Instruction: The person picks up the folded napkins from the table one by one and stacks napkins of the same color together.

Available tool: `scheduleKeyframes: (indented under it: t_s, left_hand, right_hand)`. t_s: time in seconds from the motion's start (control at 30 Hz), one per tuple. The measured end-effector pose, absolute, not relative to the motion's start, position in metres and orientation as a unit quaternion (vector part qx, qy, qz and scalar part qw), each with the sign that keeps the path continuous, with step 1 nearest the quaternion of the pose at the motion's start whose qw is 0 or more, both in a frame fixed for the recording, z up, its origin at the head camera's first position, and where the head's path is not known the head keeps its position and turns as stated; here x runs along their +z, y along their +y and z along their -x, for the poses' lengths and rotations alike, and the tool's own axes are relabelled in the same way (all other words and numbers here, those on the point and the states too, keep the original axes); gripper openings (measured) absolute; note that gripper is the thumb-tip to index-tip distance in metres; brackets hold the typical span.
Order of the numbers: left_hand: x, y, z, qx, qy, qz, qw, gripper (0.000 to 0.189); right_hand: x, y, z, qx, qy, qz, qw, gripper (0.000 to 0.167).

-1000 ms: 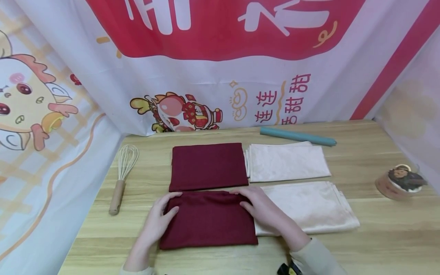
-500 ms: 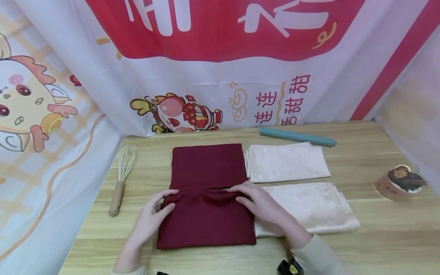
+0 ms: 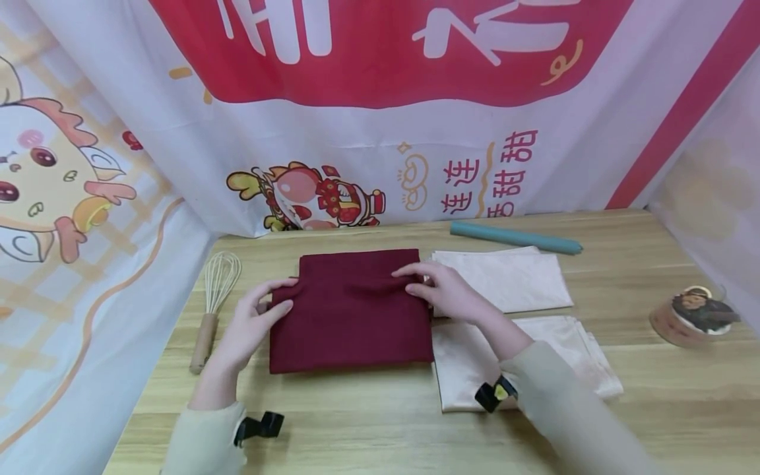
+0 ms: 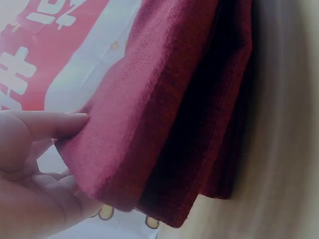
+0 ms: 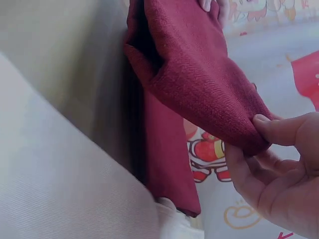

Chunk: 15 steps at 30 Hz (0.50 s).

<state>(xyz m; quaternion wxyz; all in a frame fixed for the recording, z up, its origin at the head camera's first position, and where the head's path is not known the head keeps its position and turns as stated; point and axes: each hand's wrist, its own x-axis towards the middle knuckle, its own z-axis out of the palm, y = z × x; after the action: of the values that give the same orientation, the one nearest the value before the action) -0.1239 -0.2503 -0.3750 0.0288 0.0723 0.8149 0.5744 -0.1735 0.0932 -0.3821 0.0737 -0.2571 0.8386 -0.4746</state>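
A folded dark red cloth (image 3: 350,326) is held up between both hands, raised off the table at its far edge. My left hand (image 3: 252,323) pinches its far left corner, thumb on top and fingers beneath, as the left wrist view shows at the fingertips (image 4: 75,124). At the far right corner my right hand (image 3: 445,290) pinches the cloth the same way, clear in the right wrist view at the thumb (image 5: 279,130). Behind and partly under it lies a second folded dark red cloth (image 3: 359,262), mostly covered in the head view.
To the right lie two folded white cloths, the far one (image 3: 505,284) and the near one (image 3: 561,343), the latter under my right forearm. A whisk (image 3: 214,303) lies left, a teal roll (image 3: 516,237) at the back, and a round decorated container (image 3: 691,316) far right.
Both hands have lifted the near red cloth off the table and carried it away from the body, over the far red cloth. Wooden table now shows where it lay.
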Motion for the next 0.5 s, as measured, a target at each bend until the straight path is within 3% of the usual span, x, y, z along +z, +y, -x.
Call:
scheduleKeyframes:
  t_s: [0.2, 0.5]
  left_hand:
    - [-0.367, -0.25, 0.162, 0.57, 0.818, -0.059, 0.039, 0.037]
    - [-0.388, -0.245, 0.208, 0.567, 0.82, 0.004, 0.078, 0.037]
  right_hand:
    - [-0.378, 0.093, 0.209, -0.506, 0.827, 0.212, 0.122, 0.03]
    - [-0.396, 0.09, 0.247, -0.506, 0.827, 0.209, 0.124, 0.03]
